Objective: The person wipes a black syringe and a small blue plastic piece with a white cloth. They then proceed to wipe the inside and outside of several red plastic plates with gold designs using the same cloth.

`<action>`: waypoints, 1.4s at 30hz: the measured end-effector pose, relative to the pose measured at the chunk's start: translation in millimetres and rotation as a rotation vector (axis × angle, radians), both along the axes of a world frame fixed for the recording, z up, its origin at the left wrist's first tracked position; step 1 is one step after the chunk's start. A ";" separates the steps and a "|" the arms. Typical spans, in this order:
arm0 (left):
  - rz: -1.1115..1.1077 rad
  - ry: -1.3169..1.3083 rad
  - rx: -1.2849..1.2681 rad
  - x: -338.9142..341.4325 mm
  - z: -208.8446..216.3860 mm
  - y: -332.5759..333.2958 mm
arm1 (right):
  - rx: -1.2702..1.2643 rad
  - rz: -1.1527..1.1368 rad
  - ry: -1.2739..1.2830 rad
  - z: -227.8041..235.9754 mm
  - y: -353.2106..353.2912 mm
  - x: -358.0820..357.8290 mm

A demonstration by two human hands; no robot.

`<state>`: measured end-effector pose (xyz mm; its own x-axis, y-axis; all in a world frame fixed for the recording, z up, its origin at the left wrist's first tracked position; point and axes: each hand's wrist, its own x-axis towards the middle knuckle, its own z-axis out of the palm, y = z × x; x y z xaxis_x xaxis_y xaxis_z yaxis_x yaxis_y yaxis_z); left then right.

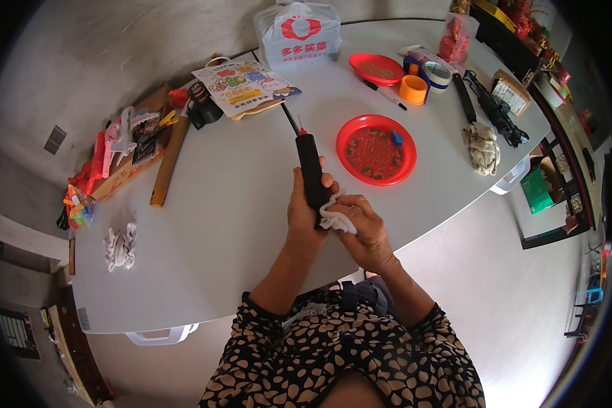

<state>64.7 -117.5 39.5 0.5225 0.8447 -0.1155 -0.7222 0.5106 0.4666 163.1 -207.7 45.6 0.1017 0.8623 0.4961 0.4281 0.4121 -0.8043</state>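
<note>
My left hand (302,211) is wrapped round a black, thick-handled tool (309,166) with a red collar and a thin tip, pointing away from me and tilted slightly left. Its exact kind does not show. A crumpled white cloth (338,219) is bunched in my right hand (366,230), closed and pressed against the near end of the tool, next to my left fingers. The tool's bottom end is hidden by hands and cloth. Right of the tool, a red plate (404,173) with a patterned middle lies on the table, a small blue piece (396,138) on it.
The grey table (217,272) carries a white plastic bag (299,37), a printed paper bag (245,85), tape rolls (413,89) and a second red plate (377,68). Dirty cloths lie left (120,247) and right (483,151). A brown tube (170,163) leans beside a cluttered cardboard box (126,173).
</note>
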 end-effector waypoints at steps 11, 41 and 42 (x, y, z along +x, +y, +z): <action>-0.151 0.079 0.002 0.0 -8.9 -1.1 | 0.205 -0.295 -0.128 23.6 2.5 17.3; -0.498 0.283 0.445 3.2 5.1 -14.9 | -0.123 0.095 1.265 27.1 25.2 47.4; -0.526 0.251 0.411 2.1 3.5 -13.4 | -0.137 0.149 1.361 29.0 25.5 48.9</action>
<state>66.8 -130.9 42.9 0.8721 0.4892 -0.0123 -0.2738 0.5088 0.8162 211.9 -182.2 74.6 0.3378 0.9412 -0.0083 -0.7634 0.2688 -0.5873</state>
